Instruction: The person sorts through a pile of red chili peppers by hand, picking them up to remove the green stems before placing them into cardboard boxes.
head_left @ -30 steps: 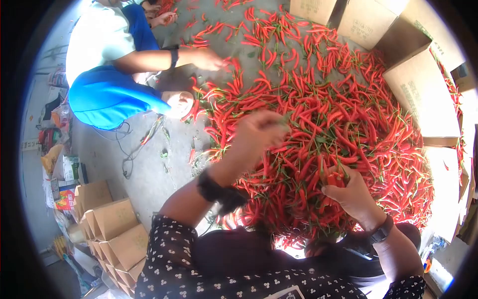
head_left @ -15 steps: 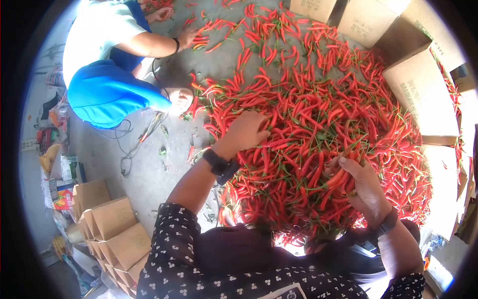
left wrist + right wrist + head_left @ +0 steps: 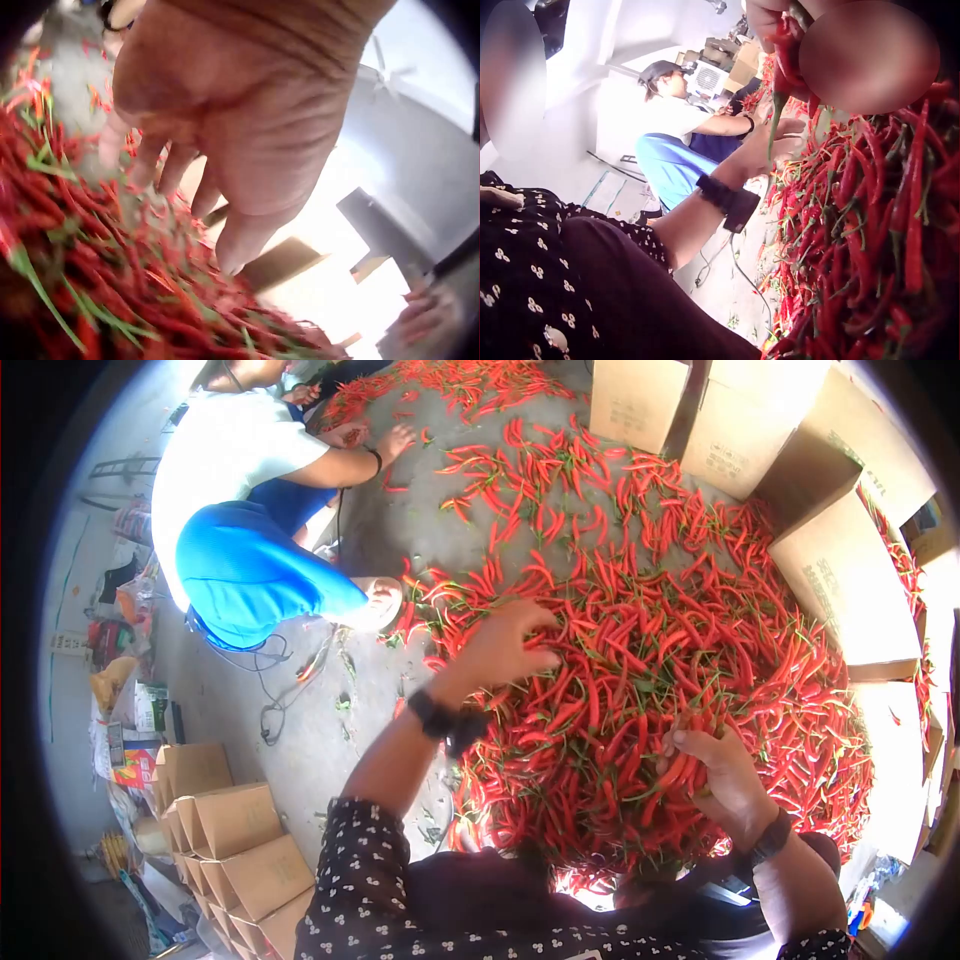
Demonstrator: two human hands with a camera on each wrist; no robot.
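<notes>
left hand [image 3: 505, 645] over left edge of chilli pile [image 3: 640, 660], fingers bent downward, loosely spread, tips touching chillies; wrist view shows nothing gripped. right hand [image 3: 715, 770] at near side of pile, fingers curled round bunch of chillies [image 3: 680, 765], stems sticking up. pile spread on concrete floor [image 3: 310, 710], covers most of centre. cardboard boxes [image 3: 850, 570] along right and far edge. second person [image 3: 240, 510] in white top, blue trousers crouches far left, hand near scattered chillies. folded boxes [image 3: 235, 840] lower left.
</notes>
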